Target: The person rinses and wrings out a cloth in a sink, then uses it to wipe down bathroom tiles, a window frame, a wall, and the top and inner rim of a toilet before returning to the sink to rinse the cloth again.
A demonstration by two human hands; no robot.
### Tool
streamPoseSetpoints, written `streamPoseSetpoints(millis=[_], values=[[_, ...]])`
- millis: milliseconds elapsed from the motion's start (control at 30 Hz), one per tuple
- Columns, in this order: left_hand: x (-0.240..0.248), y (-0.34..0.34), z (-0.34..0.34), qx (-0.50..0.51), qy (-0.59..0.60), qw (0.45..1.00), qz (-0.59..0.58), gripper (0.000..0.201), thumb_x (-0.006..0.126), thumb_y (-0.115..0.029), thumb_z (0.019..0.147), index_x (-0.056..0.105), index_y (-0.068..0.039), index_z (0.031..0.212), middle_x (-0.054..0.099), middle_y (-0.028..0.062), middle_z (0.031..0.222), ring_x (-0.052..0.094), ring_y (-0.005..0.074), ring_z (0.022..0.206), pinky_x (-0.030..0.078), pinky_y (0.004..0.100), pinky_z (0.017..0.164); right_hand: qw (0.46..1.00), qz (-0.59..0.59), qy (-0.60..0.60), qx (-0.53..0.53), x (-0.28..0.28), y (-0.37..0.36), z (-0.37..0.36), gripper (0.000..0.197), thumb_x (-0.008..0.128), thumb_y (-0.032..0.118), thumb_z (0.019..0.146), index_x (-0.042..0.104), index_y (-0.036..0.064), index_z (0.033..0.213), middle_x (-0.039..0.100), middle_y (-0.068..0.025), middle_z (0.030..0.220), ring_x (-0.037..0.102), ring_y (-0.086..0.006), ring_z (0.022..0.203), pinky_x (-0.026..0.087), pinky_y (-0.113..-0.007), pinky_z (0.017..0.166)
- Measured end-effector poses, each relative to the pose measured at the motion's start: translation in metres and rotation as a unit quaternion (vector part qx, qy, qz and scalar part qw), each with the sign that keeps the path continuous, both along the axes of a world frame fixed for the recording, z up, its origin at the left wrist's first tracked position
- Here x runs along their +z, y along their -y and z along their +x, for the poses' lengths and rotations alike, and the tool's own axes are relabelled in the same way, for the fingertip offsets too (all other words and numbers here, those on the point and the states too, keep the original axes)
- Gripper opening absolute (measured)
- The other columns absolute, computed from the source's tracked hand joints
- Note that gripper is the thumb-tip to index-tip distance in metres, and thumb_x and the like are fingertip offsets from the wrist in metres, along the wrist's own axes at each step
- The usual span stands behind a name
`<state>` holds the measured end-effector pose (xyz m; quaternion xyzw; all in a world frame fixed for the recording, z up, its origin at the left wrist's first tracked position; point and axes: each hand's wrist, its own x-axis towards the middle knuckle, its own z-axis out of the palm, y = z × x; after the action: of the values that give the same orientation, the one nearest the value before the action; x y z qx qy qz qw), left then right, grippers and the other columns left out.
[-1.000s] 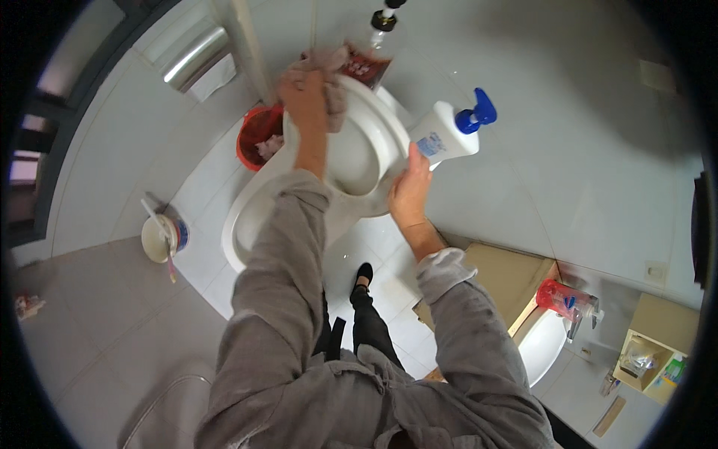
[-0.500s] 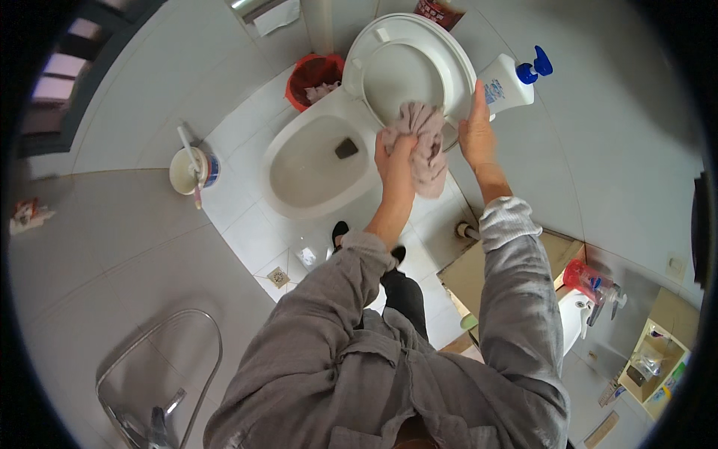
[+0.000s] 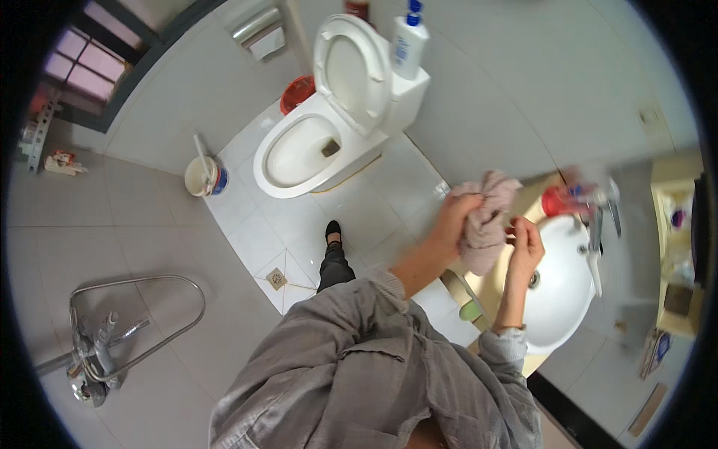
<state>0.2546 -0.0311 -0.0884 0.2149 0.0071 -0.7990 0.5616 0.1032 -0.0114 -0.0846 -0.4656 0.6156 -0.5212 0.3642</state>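
My left hand is closed around a crumpled dusty-pink cloth, which hangs over the near edge of the washbasin counter. My right hand is beside the cloth, above the white washbasin. Its fingers are curled in toward the cloth, and blur hides whether they grip anything. Behind the basin stand a metal tap and a clear pump bottle with a red part, smeared by motion.
The white toilet stands ahead with its lid raised. A white bottle with a blue pump sits on its tank. A red bin, a white bucket, a floor drain and a shower hose are around.
My body has turned right, from the toilet to the washbasin. Both hands have moved away from the raised toilet lid, the left one carrying the cloth. My right fingers, straight before, are now curled.
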Motion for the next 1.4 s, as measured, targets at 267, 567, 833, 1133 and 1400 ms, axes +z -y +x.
streamPoseSetpoints(millis=[267,567,833,1133,1400], values=[[-0.017,-0.062,-0.201,-0.019,0.465,0.835,-0.292,0.039,0.059,-0.012,0.074,0.046,-0.004,0.111,0.047,0.0113,0.108,0.044,0.0204,0.103,0.039,0.0314,0.085,0.979,0.049,-0.043,-0.192,0.005,-0.113,-0.173,0.019,0.053,0.018,0.085,0.060,0.0014,0.090,0.059,-0.0024,0.076,0.053,-0.0066,0.061,0.041,-0.019,0.050],[-0.070,-0.095,-0.190,-0.110,0.654,0.522,-0.536,0.050,0.062,-0.008,0.064,0.046,-0.002,0.111,0.040,0.0187,0.121,0.037,0.0343,0.113,0.033,0.0389,0.095,0.958,0.024,0.112,-0.263,-0.025,-0.050,-0.209,0.019,0.051,0.020,0.085,0.057,0.0044,0.093,0.058,-0.0039,0.067,0.044,-0.0065,0.043,0.033,-0.019,0.037],[-0.071,-0.092,-0.188,-0.129,0.614,0.526,-0.575,0.026,0.054,-0.007,0.069,0.051,-0.003,0.095,0.052,0.0132,0.100,0.048,0.0300,0.095,0.039,0.0391,0.082,0.899,-0.070,0.365,-0.234,0.041,0.103,-0.270,0.029,0.039,0.025,0.090,0.047,-0.0021,0.094,0.053,-0.0147,0.095,0.053,-0.0279,0.085,0.049,-0.046,0.072],[-0.069,-0.071,-0.202,-0.223,0.618,0.546,-0.520,0.021,0.051,-0.009,0.074,0.053,-0.006,0.094,0.052,0.0124,0.086,0.053,0.0306,0.081,0.045,0.0411,0.066,0.914,-0.123,0.302,-0.241,-0.044,0.016,-0.291,0.024,0.037,0.019,0.087,0.053,0.0022,0.080,0.054,-0.0071,0.069,0.053,-0.0184,0.063,0.046,-0.025,0.056],[-0.070,-0.070,-0.212,-0.205,0.689,0.538,-0.441,0.017,0.048,-0.010,0.077,0.056,-0.006,0.090,0.056,0.0137,0.085,0.054,0.0306,0.086,0.045,0.0402,0.070,0.862,0.100,0.498,-0.015,-0.086,0.050,-0.264,0.020,0.048,0.021,0.085,0.054,0.0046,0.095,0.059,-0.0087,0.093,0.056,-0.0232,0.085,0.046,-0.034,0.074]])
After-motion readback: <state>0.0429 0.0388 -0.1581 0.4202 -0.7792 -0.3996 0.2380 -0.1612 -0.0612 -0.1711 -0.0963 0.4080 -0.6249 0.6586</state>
